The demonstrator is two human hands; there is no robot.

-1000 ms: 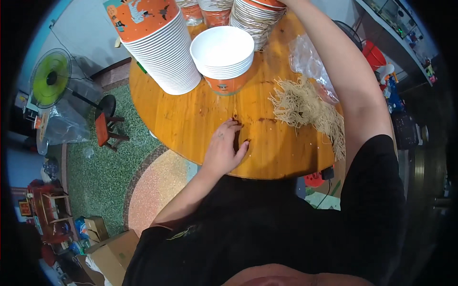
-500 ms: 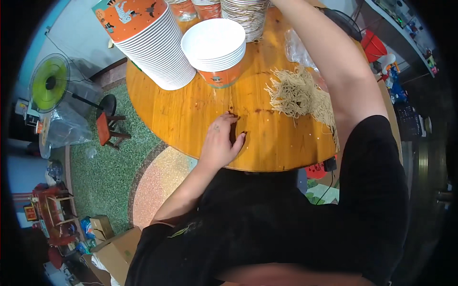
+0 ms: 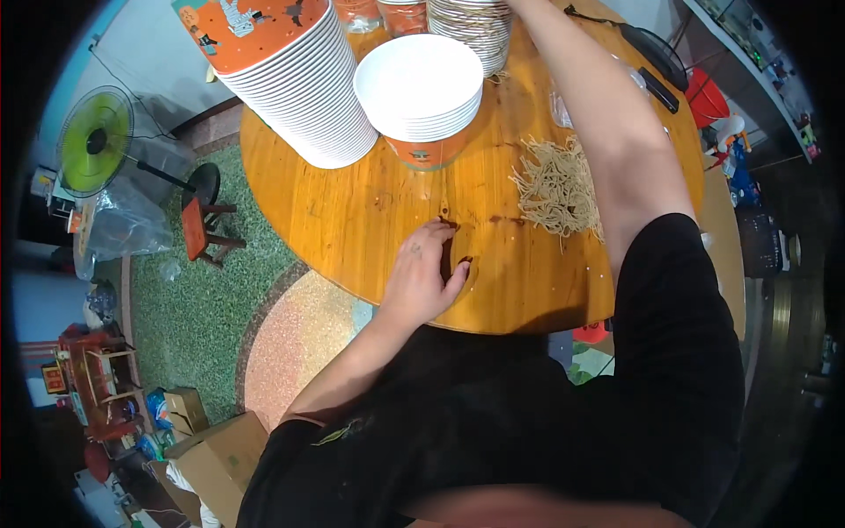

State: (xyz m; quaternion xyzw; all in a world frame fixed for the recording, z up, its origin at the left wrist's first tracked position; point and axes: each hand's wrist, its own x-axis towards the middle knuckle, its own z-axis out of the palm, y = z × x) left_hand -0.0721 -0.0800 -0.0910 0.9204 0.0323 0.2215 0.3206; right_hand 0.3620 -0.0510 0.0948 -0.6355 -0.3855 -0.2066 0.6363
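Left fingers (image 3: pixel 437 229): slightly curled, close together, thumb spread away from them; a gap between, nothing gripped.
Left hand (image 3: pixel 417 275): palm down on the near part of the tabletop, forearm rising from below.
Right fingers: beyond the upper edge; how far open, or what they hold, cannot be told.
Right forearm (image 3: pixel 585 97): bare, stretched up across the table's right side, leaving view just beside the rear stack.
Rear stack (image 3: pixel 471 40): nested pale-rimmed bowls, tan strands showing between the rims; top cut off by the upper edge.
Strand heap (image 3: pixel 556 189): tan, thin, tangled; lying on the table to the right of the left hand, partly covered by the right arm.
Short stack (image 3: pixel 421 84): white-mouthed bowls, orange patterned outside, beyond the left hand.
Tall stack (image 3: pixel 304 101): many white rims, orange patterned bowl uppermost; left of the short stack, appearing tilted.
Wrapped orange stacks (image 3: pixel 405 18): at the upper edge, partly in view.
Table (image 3: pixel 352 224): round-edged, varnished wood, bearing all the above bowls.
Black oblong item (image 3: pixel 658 90): at the table's right side, kind unclear.
Red bucket (image 3: pixel 707 99): beyond the table, right.
Fan (image 3: pixel 94 141): green-bladed, standing left.
Stool (image 3: pixel 194 231): reddish, near the fan's base.
Cardboard box (image 3: pixel 224 462): lower left.
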